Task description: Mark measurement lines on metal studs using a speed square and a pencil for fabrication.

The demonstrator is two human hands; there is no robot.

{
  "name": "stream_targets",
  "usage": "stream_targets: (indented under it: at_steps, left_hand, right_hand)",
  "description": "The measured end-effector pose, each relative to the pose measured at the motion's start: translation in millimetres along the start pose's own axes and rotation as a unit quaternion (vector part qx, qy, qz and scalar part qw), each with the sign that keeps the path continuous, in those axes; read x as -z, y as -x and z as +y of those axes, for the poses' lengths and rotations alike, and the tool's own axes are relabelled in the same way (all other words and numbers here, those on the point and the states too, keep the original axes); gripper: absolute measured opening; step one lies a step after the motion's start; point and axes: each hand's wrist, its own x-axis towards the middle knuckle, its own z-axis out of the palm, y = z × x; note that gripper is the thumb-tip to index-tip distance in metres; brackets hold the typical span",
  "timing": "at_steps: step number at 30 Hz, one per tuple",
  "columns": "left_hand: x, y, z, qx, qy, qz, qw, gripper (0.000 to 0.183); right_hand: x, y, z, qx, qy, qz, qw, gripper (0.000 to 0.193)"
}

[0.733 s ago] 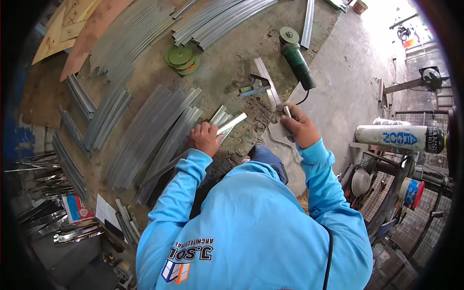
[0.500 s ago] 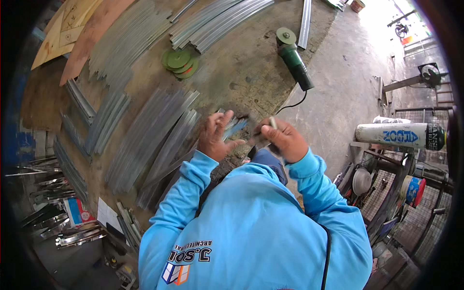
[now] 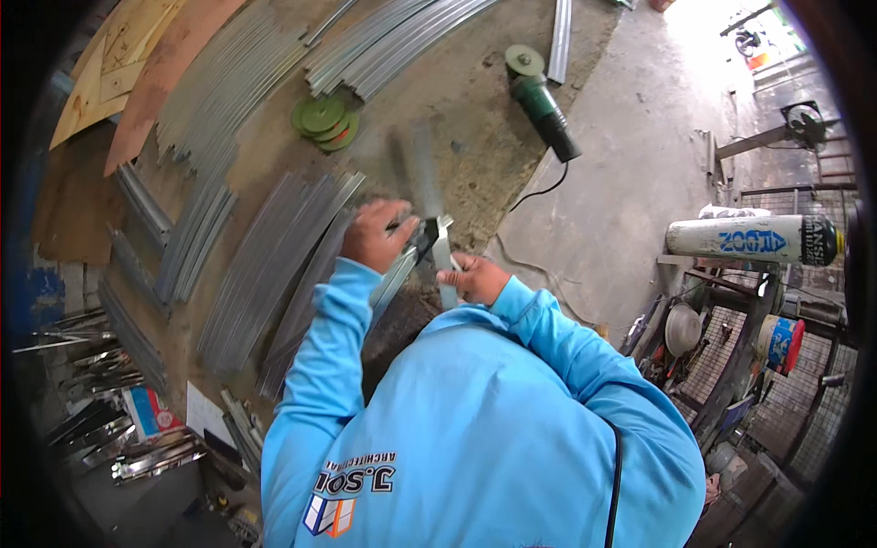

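Observation:
My right hand (image 3: 479, 278) is closed, thumb pressed over a short silvery metal strip (image 3: 442, 248) standing in front of my chest. A thin pale stick-like thing shows by its fingertips, too small to name. My left hand (image 3: 376, 236) is just left of the strip, fingers curled and thumb held apart from them, with no held thing visible. Between the hands is a dark piece (image 3: 427, 239), partly hidden, whose kind I cannot make out. Metal channels (image 3: 396, 277) lie below my left hand. A blurred greyish strip shows beyond the hands.
A green angle grinder (image 3: 542, 105) lies ahead right, its cord trailing back. Green cutting discs (image 3: 322, 116) are stacked ahead left. Bundles of metal channels (image 3: 274, 265) cover the floor at left. A gas cylinder (image 3: 740, 239) and a wire-mesh rack (image 3: 717, 352) stand at right.
My right hand has moved left and slightly down, onto the metal strip, which now stands plainly between my hands. My left hand has shifted left. The whole view has shifted slightly.

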Motion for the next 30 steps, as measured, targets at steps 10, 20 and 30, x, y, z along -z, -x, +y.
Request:
stream_targets:
  at_steps: [10, 20, 30]
  left_hand:
    - [-51.6, 27.3, -46.7, -0.065, -0.326, 0.023, 0.943, 0.049]
    - [-48.6, 31.2, -59.8, -0.132, -0.317, -0.019, 0.939, 0.056]
    - [-45.8, 27.8, -55.3, -0.102, -0.319, -0.062, 0.94, 0.061]
  right_hand:
    - [-3.3, -92.3, 59.4, 0.001, -0.089, 0.045, 0.995, 0.042]
    - [-31.0, -77.4, 85.2, -0.021, -0.103, 0.071, 0.992, 0.037]
    - [-9.3, -68.3, 81.1, -0.023, 0.025, 0.266, 0.963, 0.049]
